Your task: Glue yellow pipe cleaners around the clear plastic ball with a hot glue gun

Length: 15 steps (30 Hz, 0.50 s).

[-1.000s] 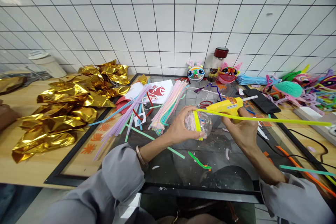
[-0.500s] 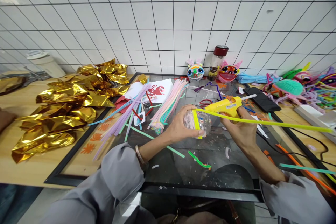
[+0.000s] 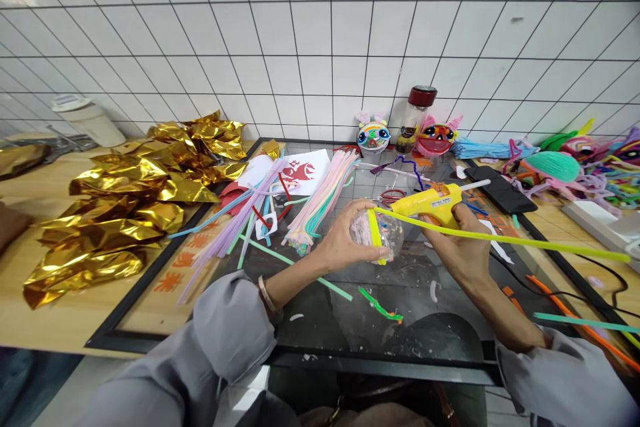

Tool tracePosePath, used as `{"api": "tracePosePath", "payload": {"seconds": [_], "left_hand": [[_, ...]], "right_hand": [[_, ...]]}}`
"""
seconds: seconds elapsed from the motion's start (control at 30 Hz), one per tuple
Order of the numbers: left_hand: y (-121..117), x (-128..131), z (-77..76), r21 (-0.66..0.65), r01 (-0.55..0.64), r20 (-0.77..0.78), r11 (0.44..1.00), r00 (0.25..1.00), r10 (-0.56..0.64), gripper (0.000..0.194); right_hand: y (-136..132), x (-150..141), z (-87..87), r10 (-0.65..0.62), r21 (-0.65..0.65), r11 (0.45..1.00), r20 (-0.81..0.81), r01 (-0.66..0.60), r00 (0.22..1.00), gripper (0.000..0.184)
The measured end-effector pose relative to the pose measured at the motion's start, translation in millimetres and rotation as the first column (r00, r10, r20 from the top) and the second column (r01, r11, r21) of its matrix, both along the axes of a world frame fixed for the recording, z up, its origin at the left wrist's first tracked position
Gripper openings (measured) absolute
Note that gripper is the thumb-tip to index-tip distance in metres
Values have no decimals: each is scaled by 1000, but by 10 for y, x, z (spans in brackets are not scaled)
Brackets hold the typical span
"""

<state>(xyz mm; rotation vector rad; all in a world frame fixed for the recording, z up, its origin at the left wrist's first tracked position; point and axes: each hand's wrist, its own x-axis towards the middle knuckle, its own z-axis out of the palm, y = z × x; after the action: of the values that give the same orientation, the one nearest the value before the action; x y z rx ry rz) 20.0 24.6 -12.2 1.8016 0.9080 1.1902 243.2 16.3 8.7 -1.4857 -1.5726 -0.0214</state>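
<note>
My left hand [image 3: 347, 240] is wrapped round a clear plastic ball [image 3: 393, 235] with pink and white bits showing inside. A yellow pipe cleaner [image 3: 500, 237] runs round the ball as a band, and its long free end stretches off to the right. In my right hand [image 3: 463, 243] is a yellow hot glue gun [image 3: 430, 204], its front end pointing left at the top of the ball and a glue stick jutting from its back. Whether the nozzle touches the pipe cleaner I cannot tell. A short green pipe cleaner piece [image 3: 380, 305] lies on the dark mat below.
Pastel pipe cleaner bundles [image 3: 320, 203] and crumpled gold foil [image 3: 120, 207] lie to the left. Two decorated balls [image 3: 373, 137] and a bottle [image 3: 415, 120] stand by the wall. At right are a black phone [image 3: 500, 189], a cord [image 3: 555, 292] and colourful crafts [image 3: 553, 167]. Someone's hand [image 3: 13, 230] shows far left.
Almost nothing differs. Both hands keep their hold on the ball and the glue gun, and the free end of the yellow pipe cleaner has dipped slightly.
</note>
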Motion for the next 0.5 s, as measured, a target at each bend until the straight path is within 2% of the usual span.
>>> {"api": "tracePosePath", "payload": {"seconds": [0.5], "left_hand": [[-8, 4, 10, 2, 1, 4, 1000, 1000, -1, 73]], "right_hand": [[6, 13, 7, 36, 17, 999, 28, -36, 999, 32]]}}
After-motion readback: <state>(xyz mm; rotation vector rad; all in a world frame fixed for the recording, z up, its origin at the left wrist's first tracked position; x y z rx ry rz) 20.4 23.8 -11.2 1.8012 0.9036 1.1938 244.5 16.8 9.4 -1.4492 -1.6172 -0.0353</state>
